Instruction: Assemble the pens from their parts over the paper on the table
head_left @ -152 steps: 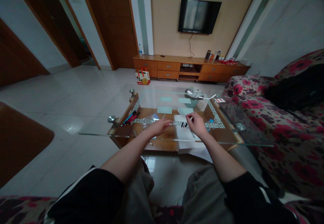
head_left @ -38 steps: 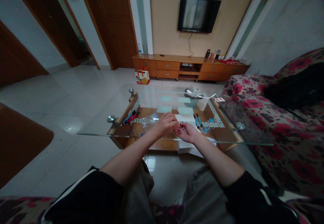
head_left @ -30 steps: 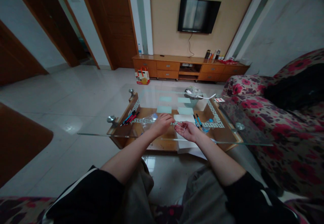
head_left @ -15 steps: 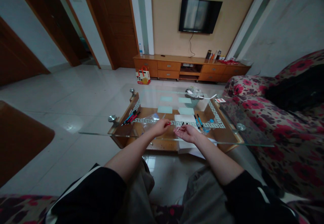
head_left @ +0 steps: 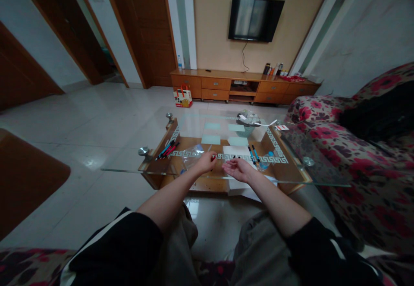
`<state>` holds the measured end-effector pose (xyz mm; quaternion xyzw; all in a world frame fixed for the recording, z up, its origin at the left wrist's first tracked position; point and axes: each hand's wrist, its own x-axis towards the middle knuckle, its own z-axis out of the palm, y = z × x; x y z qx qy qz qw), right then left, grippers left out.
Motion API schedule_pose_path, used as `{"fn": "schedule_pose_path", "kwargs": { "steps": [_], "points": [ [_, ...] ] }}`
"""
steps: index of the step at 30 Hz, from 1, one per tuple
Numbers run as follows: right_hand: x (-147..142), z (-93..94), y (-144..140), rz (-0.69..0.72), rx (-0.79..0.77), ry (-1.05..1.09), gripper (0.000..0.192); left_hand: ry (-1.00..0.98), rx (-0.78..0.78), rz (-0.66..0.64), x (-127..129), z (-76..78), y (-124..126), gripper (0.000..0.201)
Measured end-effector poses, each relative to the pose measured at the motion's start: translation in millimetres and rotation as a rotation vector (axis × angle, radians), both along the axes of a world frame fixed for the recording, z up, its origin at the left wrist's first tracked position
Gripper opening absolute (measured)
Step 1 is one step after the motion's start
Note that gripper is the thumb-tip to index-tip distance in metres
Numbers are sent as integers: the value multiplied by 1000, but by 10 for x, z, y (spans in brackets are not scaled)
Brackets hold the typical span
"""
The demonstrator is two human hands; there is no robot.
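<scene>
Two hands over the near edge of the glass table [head_left: 129, 170]. Left hand [head_left: 206, 162] pinches a small red piece [head_left: 213, 157], probably a pen cap, at the fingertips. Right hand [head_left: 238, 169] is palm-up, fingers loosely spread; a thin pale part may lie at the fingertips, too small to tell. White paper [head_left: 235, 151] and two blue pens [head_left: 252, 154] lie just beyond. To do this well: keep the pinch light, keep both hands over the glass so a dropped part lands there, and align the axes before pushing.
</scene>
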<state>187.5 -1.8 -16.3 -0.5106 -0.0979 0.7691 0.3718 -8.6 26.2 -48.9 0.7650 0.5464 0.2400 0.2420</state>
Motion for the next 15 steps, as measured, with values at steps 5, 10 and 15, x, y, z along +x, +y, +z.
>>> {"fn": "schedule_pose_path", "kwargs": {
  "steps": [5,10,15],
  "points": [
    [-12,26,-18,25,30,-8,17,55,20,60,26,-30,26,22],
    [-15,49,-32,30,38,1,17,125,49,106,-32,-30,53,13],
    [-19,56,-42,18,47,9,14,196,54,157,-144,-15,92,14]
  ]
}}
